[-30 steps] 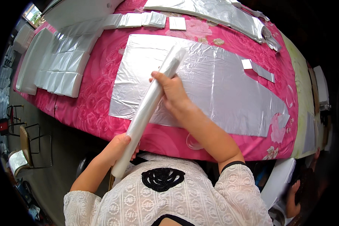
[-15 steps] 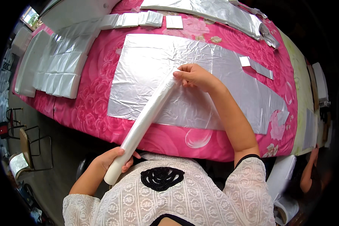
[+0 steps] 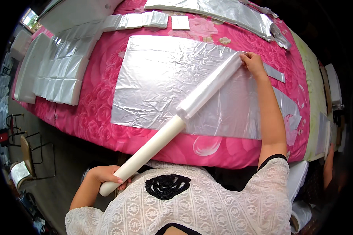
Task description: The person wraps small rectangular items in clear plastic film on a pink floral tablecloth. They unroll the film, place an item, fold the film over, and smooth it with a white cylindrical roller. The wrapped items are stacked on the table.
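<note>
The left hand (image 3: 106,175) is closing its fingers around the bare lower end of a long white tube (image 3: 145,150), gripping it off the near edge of the table (image 3: 94,117), close to the person's chest. The tube is slanting up and to the right across the table's near edge, and its upper half is carrying a sleeve of wound clear film (image 3: 210,85). That film is lying over the large silver sheet (image 3: 164,78) spread flat on the pink flowered cloth in the middle of the table. The right hand (image 3: 254,64) is reaching out at full arm's length and pinching the far end of the roll near the sheet's right side, fingers curled down onto the film; whether it has the loose film edge or the roll itself cannot be told.

To do this well, the left hand should probably be keeping the tube steady and low while the right is holding the film end flat against the sheet, so the film is laying without wrinkles. Both ends should be moving evenly, or the film is likely to be skewing off the sheet's edge.

Toward the table's far left corner, folded silver packets (image 3: 60,74) are lying in rows; more silver material (image 3: 223,9) is running along the far edge.
</note>
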### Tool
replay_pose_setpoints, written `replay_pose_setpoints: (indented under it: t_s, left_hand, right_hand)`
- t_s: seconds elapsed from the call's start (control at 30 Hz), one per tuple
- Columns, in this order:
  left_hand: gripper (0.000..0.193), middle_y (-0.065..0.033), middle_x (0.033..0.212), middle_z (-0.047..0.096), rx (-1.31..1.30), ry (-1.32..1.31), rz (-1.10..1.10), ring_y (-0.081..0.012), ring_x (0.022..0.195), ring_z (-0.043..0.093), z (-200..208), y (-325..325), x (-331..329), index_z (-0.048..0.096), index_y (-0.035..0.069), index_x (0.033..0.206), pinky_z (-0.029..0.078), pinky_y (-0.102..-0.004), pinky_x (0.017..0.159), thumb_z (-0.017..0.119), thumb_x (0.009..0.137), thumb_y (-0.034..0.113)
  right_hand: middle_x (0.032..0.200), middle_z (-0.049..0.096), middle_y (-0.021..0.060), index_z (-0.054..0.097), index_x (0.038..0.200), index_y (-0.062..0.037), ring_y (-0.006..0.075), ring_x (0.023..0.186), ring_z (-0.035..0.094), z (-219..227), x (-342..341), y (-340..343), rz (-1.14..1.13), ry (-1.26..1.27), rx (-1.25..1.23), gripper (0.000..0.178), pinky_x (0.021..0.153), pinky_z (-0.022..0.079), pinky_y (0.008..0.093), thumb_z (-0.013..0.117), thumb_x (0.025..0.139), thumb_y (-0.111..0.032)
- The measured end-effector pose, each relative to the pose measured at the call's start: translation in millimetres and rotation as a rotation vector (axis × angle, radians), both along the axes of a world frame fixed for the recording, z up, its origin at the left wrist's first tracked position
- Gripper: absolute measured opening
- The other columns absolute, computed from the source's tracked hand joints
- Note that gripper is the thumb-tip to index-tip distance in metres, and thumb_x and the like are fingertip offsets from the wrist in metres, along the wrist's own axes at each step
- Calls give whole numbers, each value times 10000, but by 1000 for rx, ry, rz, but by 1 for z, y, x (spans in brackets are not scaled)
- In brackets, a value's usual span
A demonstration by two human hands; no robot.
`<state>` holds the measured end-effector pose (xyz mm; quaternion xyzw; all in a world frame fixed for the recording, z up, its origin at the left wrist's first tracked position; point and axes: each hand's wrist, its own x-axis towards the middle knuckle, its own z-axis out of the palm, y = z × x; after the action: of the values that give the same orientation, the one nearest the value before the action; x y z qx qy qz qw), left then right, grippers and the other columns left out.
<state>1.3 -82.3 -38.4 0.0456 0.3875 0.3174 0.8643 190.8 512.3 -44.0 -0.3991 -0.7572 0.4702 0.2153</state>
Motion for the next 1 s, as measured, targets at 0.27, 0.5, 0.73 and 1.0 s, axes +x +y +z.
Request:
replay_pose_setpoints:
  t_s: [0.27, 0.5, 0.73, 1.0]
  left_hand:
    - [507, -61, 999, 643, 258, 640, -398, -156, 879, 603, 49, 65, -20, 567, 10, 1129, 469, -294, 803, 749, 728, 262]
    - [504, -158, 947, 624, 765, 1703, -546, -319, 880, 604, 79, 186, -7, 580, 13, 1074, 471, -391, 803, 750, 675, 269]
    - [679, -177, 1277, 469, 1581, 1641, -475, -314, 1213, 430, 25, 206, 29, 425, -21, 1275, 275, -435, 1070, 623, 793, 412]
    - [882, -225, 1433, 287, 1419, 1674, -649, -332, 1355, 249, 3, 195, 63, 327, -67, 1343, 145, -461, 1114, 414, 819, 638]
  right_hand:
    - [677, 570, -20, 632, 790, -22, 50, 588, 484, 0, -8, -6, 111, 37, 6, 172, 549, 398, 210, 628, 850, -184]
    - [702, 596, 1, 642, 839, 2, 74, 616, 524, 10, -64, -70, 318, 25, -44, 178, 574, 435, 237, 629, 845, -176]
    - [694, 561, -36, 641, 830, -27, 45, 623, 492, 12, -77, -70, 441, -86, -40, 147, 558, 407, 205, 629, 854, -172]
    - [999, 623, 146, 620, 1029, -23, 247, 856, 607, 35, -61, -114, 85, 11, 407, 259, 776, 483, 351, 631, 814, -167]
